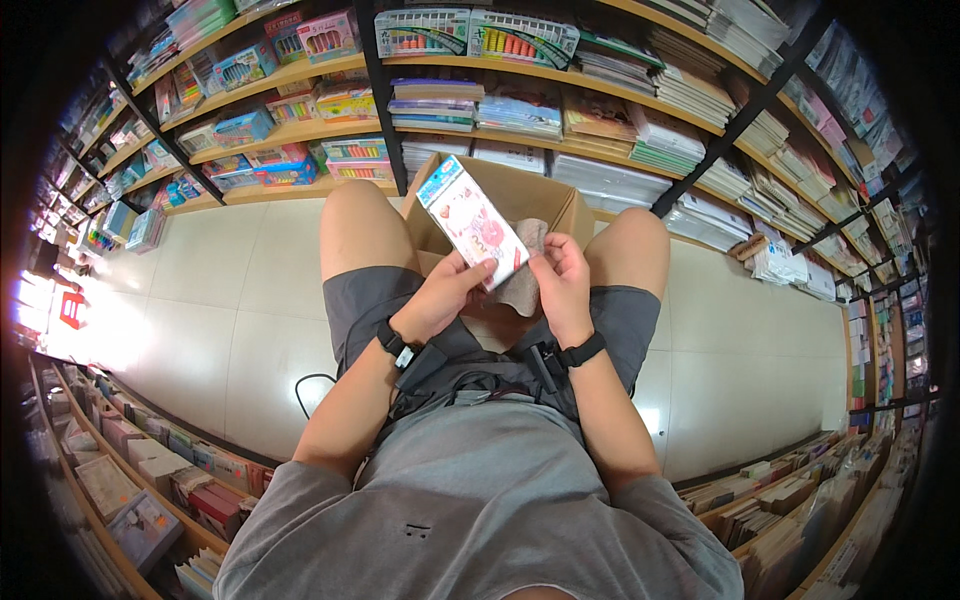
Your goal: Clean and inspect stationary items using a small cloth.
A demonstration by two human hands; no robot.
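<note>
My left hand (448, 294) grips the lower end of a flat, white, pink-printed package (474, 217) with a blue header, its thumb lying across the front. The package is tilted, its header end pointing away to the upper left. At its lower right edge, my right hand (561, 281) has its fingers curled around a grey-brown cloth (525, 291). Part of the cloth lies behind the package, and the right thumb is close to the package's edge. Beneath both hands, between my knees, stands an open cardboard box (574, 214); its inside is mostly hidden.
Shelves (450, 61) in front hold boxed colour sets (523, 35) and stacks of paper goods (519, 116). Lower shelving with cards and booklets (772, 495) runs behind me on both sides. Pale floor tiles (277, 255) surround me. A red object (72, 310) stands far left.
</note>
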